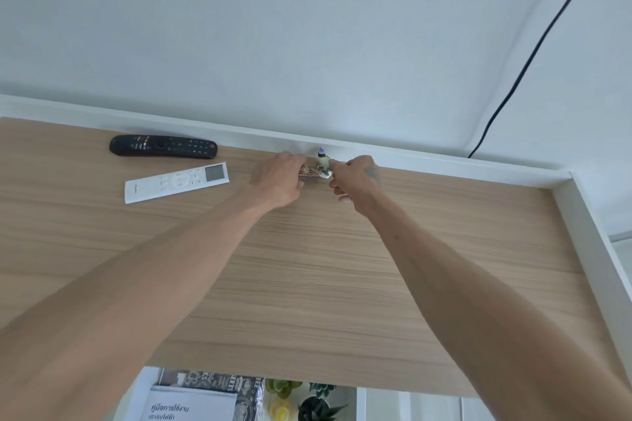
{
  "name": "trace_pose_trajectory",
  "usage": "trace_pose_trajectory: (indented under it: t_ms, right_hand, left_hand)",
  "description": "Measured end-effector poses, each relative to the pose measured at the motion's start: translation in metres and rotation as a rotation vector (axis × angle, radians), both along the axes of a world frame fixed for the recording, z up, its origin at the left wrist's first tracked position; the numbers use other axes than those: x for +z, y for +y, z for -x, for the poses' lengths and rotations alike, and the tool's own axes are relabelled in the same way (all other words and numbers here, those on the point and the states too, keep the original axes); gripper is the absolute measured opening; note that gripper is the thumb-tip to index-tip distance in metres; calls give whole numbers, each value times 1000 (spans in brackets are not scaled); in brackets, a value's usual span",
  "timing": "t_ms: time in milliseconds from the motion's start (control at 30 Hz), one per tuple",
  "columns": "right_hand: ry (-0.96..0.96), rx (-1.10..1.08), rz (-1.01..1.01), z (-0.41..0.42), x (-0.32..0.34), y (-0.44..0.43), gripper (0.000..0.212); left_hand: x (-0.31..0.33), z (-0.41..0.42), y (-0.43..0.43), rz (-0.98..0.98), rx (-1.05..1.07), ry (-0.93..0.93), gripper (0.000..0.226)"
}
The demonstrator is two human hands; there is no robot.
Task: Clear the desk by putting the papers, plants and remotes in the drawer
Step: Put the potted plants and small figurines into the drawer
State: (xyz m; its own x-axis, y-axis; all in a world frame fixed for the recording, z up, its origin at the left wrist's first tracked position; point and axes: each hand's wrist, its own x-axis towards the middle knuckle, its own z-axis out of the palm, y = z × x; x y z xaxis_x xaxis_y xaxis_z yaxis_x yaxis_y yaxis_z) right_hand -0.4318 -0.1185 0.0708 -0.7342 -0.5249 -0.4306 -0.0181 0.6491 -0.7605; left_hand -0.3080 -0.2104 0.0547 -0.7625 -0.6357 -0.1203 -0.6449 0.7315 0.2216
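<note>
Small decorated ornament (320,166) is sitting at the desk's (307,267) far edge, against the white rail. Left hand (278,178) and right hand (352,178) are gripping it from either side. Black remote (163,146) and white remote (176,182) are lying well left. Open drawer (360,402) below is holding papers (191,403) and plants (307,402).

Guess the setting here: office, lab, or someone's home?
Most likely a home, perhaps a bedroom or living room. A black TV remote and a white air-conditioner-style remote lie on a wood-grain desk against a plain white wall, with small potted plants and booklets in the open drawer below.
</note>
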Motion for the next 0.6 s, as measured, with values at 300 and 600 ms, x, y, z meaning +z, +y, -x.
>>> trace_pose_trajectory:
  t_ms: [300,600]
  right_hand:
    - [-205,-13,1,-3,11,14,6]
    - [-283,-54,39,-43,43,76,10]
  left_hand:
    - [-2,-8,8,37,35,42,11]
    - [22,-77,67,-121,96,161,11]
